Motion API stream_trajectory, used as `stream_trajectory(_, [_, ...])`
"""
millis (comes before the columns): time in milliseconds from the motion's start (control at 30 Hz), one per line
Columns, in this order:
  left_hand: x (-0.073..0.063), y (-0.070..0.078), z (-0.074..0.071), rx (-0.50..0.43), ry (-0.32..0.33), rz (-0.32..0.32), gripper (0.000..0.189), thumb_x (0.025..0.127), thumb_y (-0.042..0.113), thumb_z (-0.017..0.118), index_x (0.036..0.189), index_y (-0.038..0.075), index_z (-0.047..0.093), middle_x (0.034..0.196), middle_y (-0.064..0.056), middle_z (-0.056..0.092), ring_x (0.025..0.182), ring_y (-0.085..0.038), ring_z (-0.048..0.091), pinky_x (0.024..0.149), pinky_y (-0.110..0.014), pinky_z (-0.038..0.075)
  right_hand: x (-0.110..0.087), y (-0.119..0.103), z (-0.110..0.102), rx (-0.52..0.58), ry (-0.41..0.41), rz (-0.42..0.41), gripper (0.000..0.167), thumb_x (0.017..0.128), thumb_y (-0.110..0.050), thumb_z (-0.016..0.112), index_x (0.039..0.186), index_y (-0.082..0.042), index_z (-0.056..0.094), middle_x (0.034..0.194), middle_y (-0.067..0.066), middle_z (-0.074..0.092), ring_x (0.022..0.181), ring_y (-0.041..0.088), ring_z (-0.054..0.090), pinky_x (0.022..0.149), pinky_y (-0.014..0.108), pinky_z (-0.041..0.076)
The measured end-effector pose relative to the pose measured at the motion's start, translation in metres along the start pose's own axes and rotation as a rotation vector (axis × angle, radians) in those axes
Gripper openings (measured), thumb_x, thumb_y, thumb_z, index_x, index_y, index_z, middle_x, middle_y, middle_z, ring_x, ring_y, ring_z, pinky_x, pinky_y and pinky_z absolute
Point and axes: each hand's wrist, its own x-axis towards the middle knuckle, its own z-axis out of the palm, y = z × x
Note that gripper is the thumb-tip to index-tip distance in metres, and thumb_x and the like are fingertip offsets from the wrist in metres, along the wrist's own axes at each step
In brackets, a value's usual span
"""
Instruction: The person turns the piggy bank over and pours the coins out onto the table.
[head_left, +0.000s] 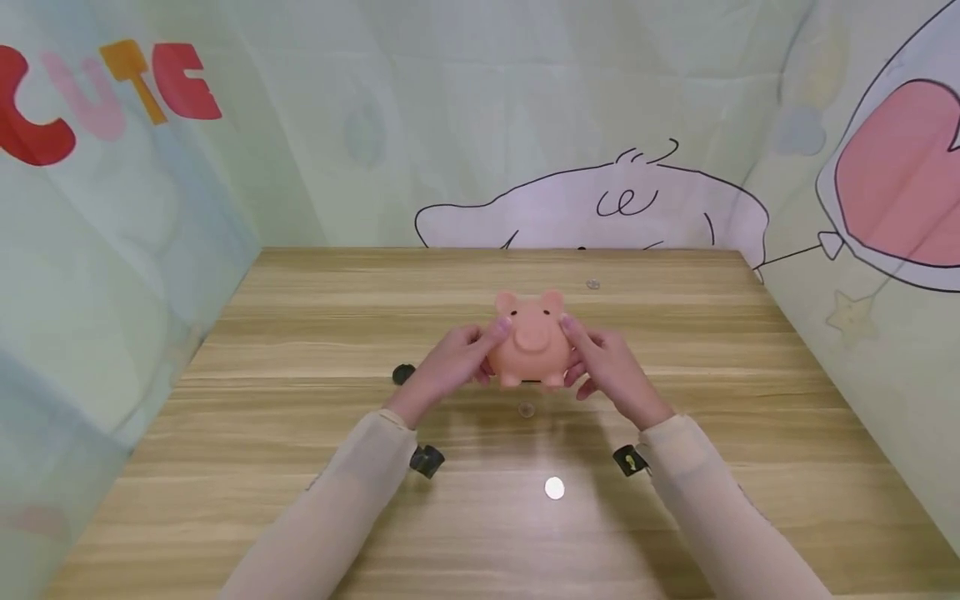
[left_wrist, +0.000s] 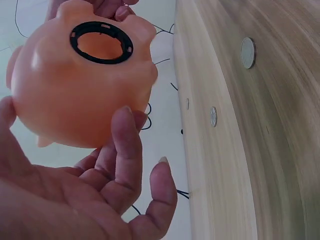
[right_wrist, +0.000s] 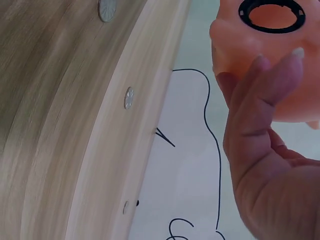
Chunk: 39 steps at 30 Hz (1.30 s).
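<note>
A pink piggy bank [head_left: 534, 346] is held up above the wooden table, its snout toward the head camera. My left hand [head_left: 459, 357] grips one side of it, the thumb on the front by the eye. On the other side, my right hand [head_left: 611, 368] grips it with the thumb likewise in front. Both wrist views show its underside, where a black ring [left_wrist: 102, 42] surrounds an uncovered round hole. A silver coin [head_left: 527, 409] lies on the table just below the bank, and another bright coin [head_left: 554, 488] lies nearer the front.
A third coin [head_left: 592, 284] lies toward the table's back edge. Beside my left wrist is a small black round piece [head_left: 403, 374], partly covered by the arm. Printed cloth [head_left: 337, 150] hangs behind and along the sides of the wooden table [head_left: 750, 375].
</note>
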Motion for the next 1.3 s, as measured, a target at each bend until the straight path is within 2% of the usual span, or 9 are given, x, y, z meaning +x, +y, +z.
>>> stream_trajectory(100, [0.001,-0.002,-0.001,-0.007,-0.019,0.017,0.066,0.094,0.064,0.052,0.124,0.006,0.059,0.103,-0.010,0.063,0.093,-0.029,0.062,0.091,-0.049,0.048,0.000,0.003,-0.003,0.035,-0.023,-0.032,0.065,0.098,-0.058,0.052,0.119,0.003,0.063,0.093,0.015,0.067,0.074,0.021,0.066,0.058,0.037,0.058])
stream_trajectory(200, [0.002,-0.003,-0.002,-0.004,-0.045,0.052,0.068,0.095,0.060,0.055,0.141,0.011,0.048,0.114,-0.010,0.059,0.100,-0.029,0.060,0.094,-0.052,0.047,0.000,0.004,-0.004,0.085,-0.045,-0.067,0.062,0.100,-0.047,0.056,0.136,0.002,0.052,0.113,0.020,0.063,0.083,0.023,0.067,0.064,0.037,0.059])
stream_trajectory(300, [0.002,-0.004,-0.002,-0.003,-0.058,0.083,0.069,0.095,0.057,0.057,0.149,0.018,0.040,0.122,-0.008,0.054,0.105,-0.026,0.059,0.094,-0.055,0.046,0.000,0.005,-0.006,0.125,-0.060,-0.102,0.062,0.100,-0.038,0.059,0.145,0.001,0.043,0.127,0.023,0.058,0.093,0.028,0.067,0.069,0.038,0.059])
stream_trajectory(400, [0.002,-0.005,-0.002,-0.038,-0.062,0.112,0.071,0.094,0.053,0.062,0.153,0.023,0.035,0.131,-0.004,0.051,0.104,-0.025,0.058,0.094,-0.054,0.047,-0.001,0.006,-0.008,0.147,-0.073,-0.139,0.062,0.099,-0.032,0.063,0.148,-0.001,0.040,0.136,0.023,0.053,0.103,0.032,0.065,0.073,0.040,0.059])
stream_trajectory(600, [0.001,-0.006,-0.002,-0.092,-0.044,0.164,0.082,0.090,0.038,0.073,0.156,0.021,0.029,0.139,-0.003,0.047,0.107,-0.026,0.058,0.089,-0.047,0.051,-0.004,0.006,-0.010,0.140,-0.083,-0.202,0.065,0.096,-0.026,0.069,0.149,-0.005,0.039,0.145,0.018,0.048,0.116,0.034,0.060,0.076,0.044,0.058])
stream_trajectory(733, [0.001,-0.005,-0.002,-0.079,-0.016,0.172,0.090,0.085,0.037,0.079,0.157,0.023,0.027,0.143,0.001,0.045,0.111,-0.024,0.057,0.085,-0.039,0.054,-0.004,0.006,-0.011,0.144,-0.083,-0.233,0.066,0.094,-0.018,0.070,0.150,-0.005,0.038,0.147,0.019,0.045,0.116,0.036,0.060,0.077,0.041,0.058])
stream_trajectory(933, [0.001,-0.010,-0.003,-0.091,0.005,0.189,0.093,0.081,0.035,0.084,0.156,0.026,0.029,0.148,0.002,0.042,0.114,-0.023,0.056,0.085,-0.037,0.055,-0.003,0.007,-0.010,0.164,-0.096,-0.260,0.069,0.092,-0.006,0.071,0.151,-0.005,0.037,0.150,0.017,0.043,0.117,0.037,0.057,0.079,0.040,0.058])
stream_trajectory(1133, [0.001,-0.012,-0.004,-0.133,0.013,0.276,0.092,0.079,0.020,0.086,0.154,0.026,0.033,0.152,0.004,0.039,0.119,-0.024,0.055,0.089,-0.040,0.053,-0.002,0.008,-0.011,0.121,-0.093,-0.336,0.076,0.087,0.000,0.074,0.152,-0.008,0.035,0.153,0.012,0.040,0.125,0.036,0.052,0.086,0.037,0.055])
stream_trajectory(1300, [0.001,-0.011,-0.004,-0.173,0.026,0.345,0.095,0.076,0.007,0.087,0.153,0.027,0.036,0.154,0.008,0.036,0.125,-0.021,0.052,0.093,-0.044,0.051,-0.002,0.006,-0.012,0.127,-0.096,-0.401,0.083,0.083,0.005,0.076,0.153,-0.010,0.034,0.155,0.007,0.038,0.129,0.034,0.049,0.091,0.036,0.053])
